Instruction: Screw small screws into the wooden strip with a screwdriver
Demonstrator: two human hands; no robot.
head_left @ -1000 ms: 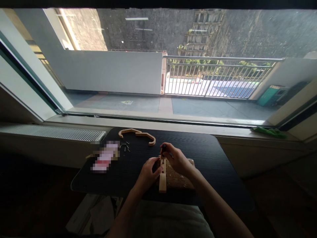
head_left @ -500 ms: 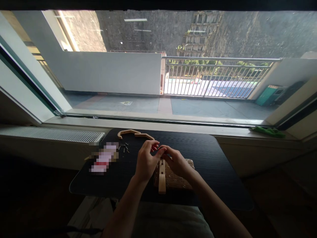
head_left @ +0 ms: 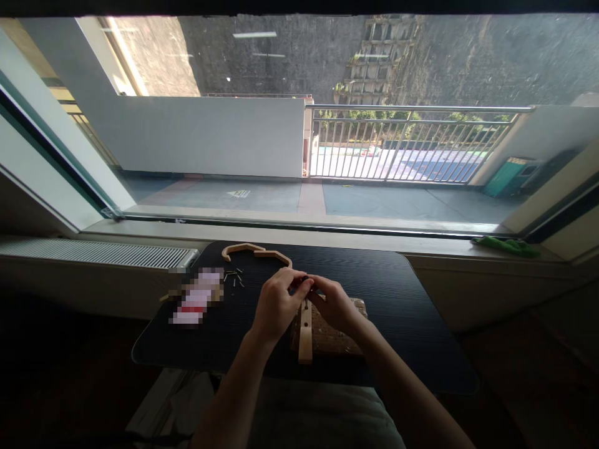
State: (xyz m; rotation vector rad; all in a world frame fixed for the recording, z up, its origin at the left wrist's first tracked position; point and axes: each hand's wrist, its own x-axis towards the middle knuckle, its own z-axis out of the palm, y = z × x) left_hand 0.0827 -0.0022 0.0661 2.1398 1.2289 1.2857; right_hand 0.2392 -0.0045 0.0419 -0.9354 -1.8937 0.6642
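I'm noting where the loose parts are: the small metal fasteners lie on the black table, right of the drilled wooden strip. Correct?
Wrong side: the head view shows the small metal fasteners lying on the black table, left of the drilled wooden strip.

Windowsill (head_left: 154,227): green cloth (head_left: 508,247) at right end
Radiator (head_left: 103,252): slatted, at left
Railing (head_left: 365,107): metal, beside a pale wall (head_left: 210,137) outside
Teal box (head_left: 508,178): near railing's right end

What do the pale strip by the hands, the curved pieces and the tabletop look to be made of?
Pale strip: likely bare wood, from its light tan, matte face.
Curved pieces: probably smooth wood, being similarly tan.
Tabletop: black with fine grain lines, perhaps wood-effect laminate, though painted wood is possible.
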